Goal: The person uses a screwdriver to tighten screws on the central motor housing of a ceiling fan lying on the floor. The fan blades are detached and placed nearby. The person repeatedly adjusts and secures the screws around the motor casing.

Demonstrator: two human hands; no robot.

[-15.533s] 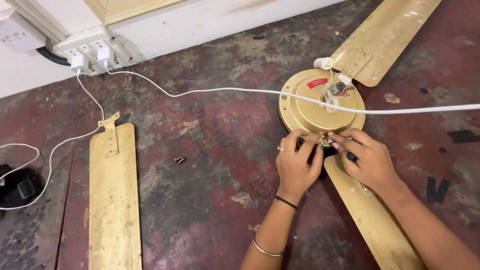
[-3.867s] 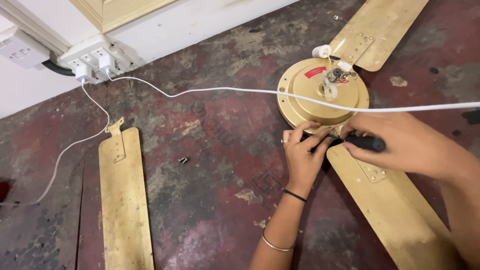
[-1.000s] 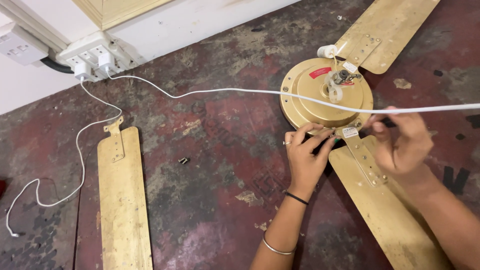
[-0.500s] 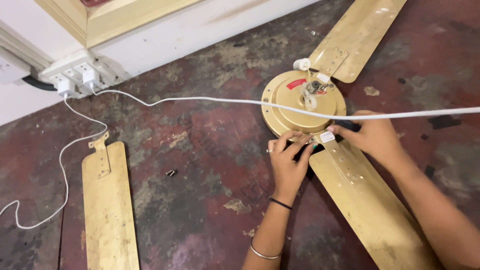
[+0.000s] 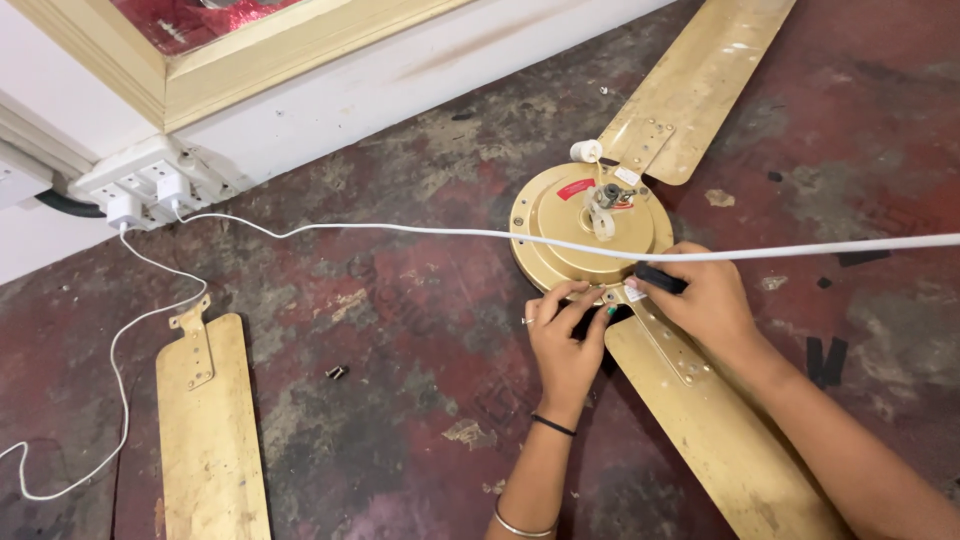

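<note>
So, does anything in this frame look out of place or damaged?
Yes. One gold fan blade lies detached on the floor, apart from the motor hub, with a loose screw nearby. A white cable runs across the hub. The floor's red paint is worn and patchy. The left hand and right hand are at the hub's edge.

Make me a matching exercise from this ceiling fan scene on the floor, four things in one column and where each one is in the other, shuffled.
1. loose fan blade
2. white cable
3. small screw
4. left hand

a. at the fan motor rim
b. bare floor between blade and motor
c. stretched over the motor
d. far left, apart from the motor

Pairs: 1-d, 2-c, 3-b, 4-a
</note>
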